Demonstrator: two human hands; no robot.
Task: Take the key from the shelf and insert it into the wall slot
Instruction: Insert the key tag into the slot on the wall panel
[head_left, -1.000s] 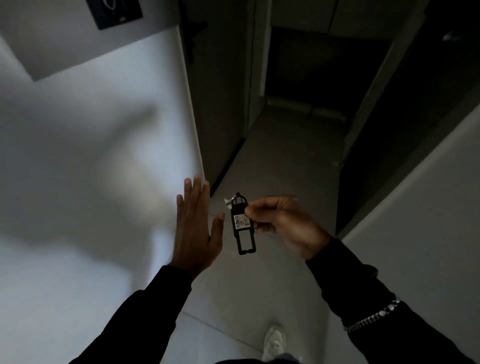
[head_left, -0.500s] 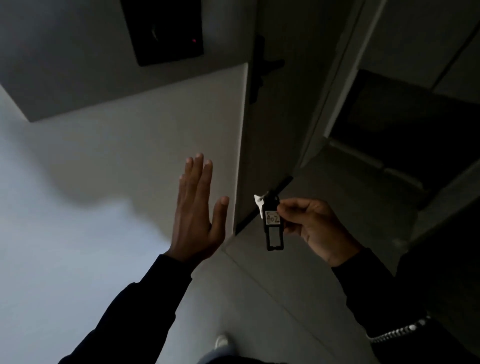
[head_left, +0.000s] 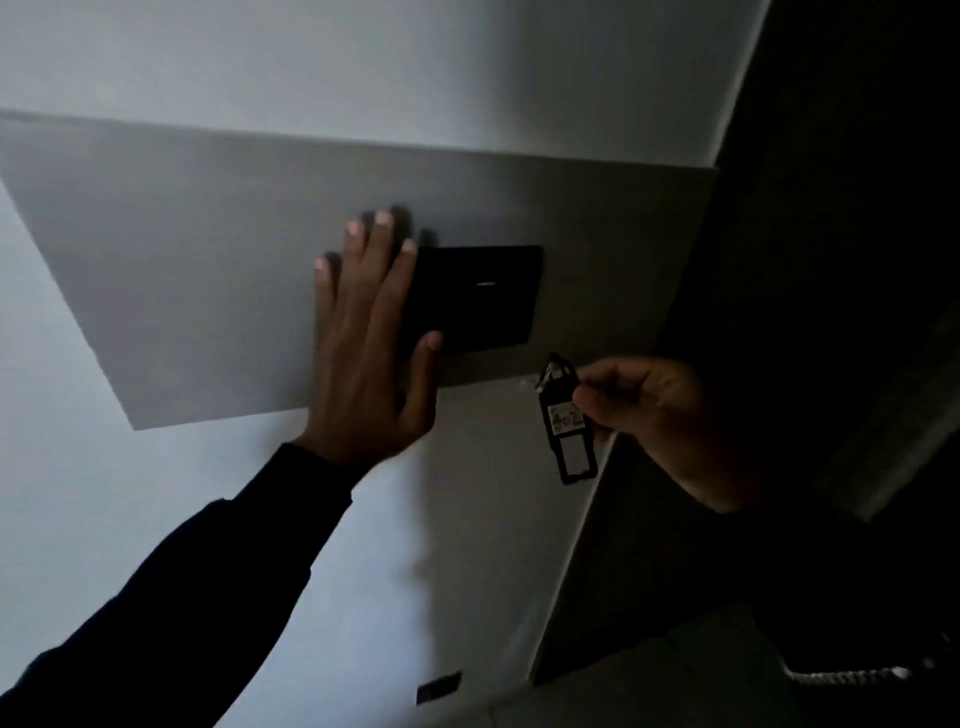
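Note:
A black wall plate (head_left: 480, 301) with a thin horizontal slot (head_left: 487, 283) sits on a grey wall panel (head_left: 208, 270). My left hand (head_left: 369, 343) lies flat and open against the wall, its fingers covering the plate's left edge. My right hand (head_left: 654, 415) pinches a black key tag (head_left: 566, 426) with a white number label, held upright just below and right of the plate. A small pale key (head_left: 527, 383) hangs at the tag's top ring, barely visible. The tag does not touch the slot.
The white wall (head_left: 130, 519) ends at a corner (head_left: 587, 519) on the right, with a dark doorway (head_left: 831, 260) beyond. A small dark socket (head_left: 439, 687) sits low on the wall near the floor.
The view has swung up to the wall. My left hand has moved onto the wall beside the black plate, and my right hand has brought the key tag up close below the plate.

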